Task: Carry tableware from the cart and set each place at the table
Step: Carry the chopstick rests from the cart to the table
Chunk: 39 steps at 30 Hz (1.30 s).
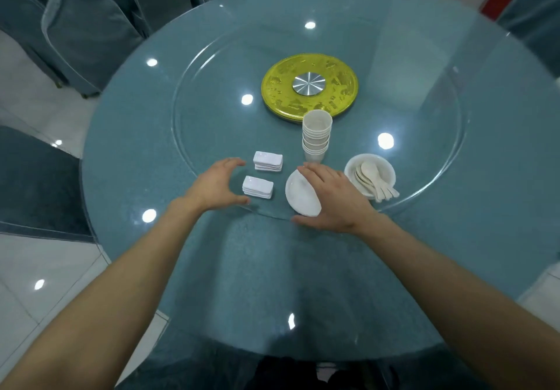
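Note:
Tableware stands on the glass turntable (pixel 194 92) near its front edge. Two stacks of white rectangular chopstick rests lie side by side: a far stack (pixel 268 161) and a near stack (pixel 258 187). My left hand (pixel 216 185) hovers just left of the near stack, thumb and fingers spread in a C and holding nothing. A stack of small white plates (pixel 298 192) sits to the right. My right hand (pixel 330 197) covers its right half, fingers curled over the far rim and thumb at the near rim. Behind it rises a stack of white cups (pixel 316 138).
A white bowl (pixel 385 167) holding several white spoons (pixel 371 177) sits right of my right hand. A yellow disc with a metal hub (pixel 309 86) marks the table's centre. Blue-covered chairs (pixel 88 35) ring the round blue table (pixel 272 283).

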Tool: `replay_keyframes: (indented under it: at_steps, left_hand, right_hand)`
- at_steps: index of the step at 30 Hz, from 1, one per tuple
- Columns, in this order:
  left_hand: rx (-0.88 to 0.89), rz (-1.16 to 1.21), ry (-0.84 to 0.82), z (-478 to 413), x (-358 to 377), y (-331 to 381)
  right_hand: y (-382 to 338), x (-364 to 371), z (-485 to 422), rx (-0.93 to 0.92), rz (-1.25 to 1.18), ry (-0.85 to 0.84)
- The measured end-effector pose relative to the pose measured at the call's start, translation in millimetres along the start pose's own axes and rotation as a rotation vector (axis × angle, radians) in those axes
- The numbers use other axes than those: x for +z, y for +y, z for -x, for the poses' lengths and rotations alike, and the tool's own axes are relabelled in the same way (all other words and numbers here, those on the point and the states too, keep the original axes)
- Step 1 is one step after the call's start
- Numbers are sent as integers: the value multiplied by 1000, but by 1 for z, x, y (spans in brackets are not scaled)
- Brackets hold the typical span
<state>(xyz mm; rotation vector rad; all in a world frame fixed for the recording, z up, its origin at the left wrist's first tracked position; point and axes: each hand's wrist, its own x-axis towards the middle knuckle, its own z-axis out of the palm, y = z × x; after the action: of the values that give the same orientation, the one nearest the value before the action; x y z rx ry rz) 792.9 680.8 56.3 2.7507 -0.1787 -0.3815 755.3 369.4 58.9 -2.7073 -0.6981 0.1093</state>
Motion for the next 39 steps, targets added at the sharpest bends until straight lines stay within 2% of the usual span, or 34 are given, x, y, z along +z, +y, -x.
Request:
replay_keyframes:
  at_steps: [6, 16, 29, 39]
  left_hand:
    - [110, 18, -9, 34, 14, 60]
    - [371, -30, -103, 74, 59, 185]
    - [844, -144, -264, 74, 121, 374]
    - [1272, -233, -426, 90, 171, 524]
  right_hand:
    - [-1, -15, 65, 58, -5, 36]
    - [32, -36, 216, 314, 37, 114]
    - [62, -67, 390, 752, 129, 256]
    - [41, -78, 502, 1194, 173, 442]
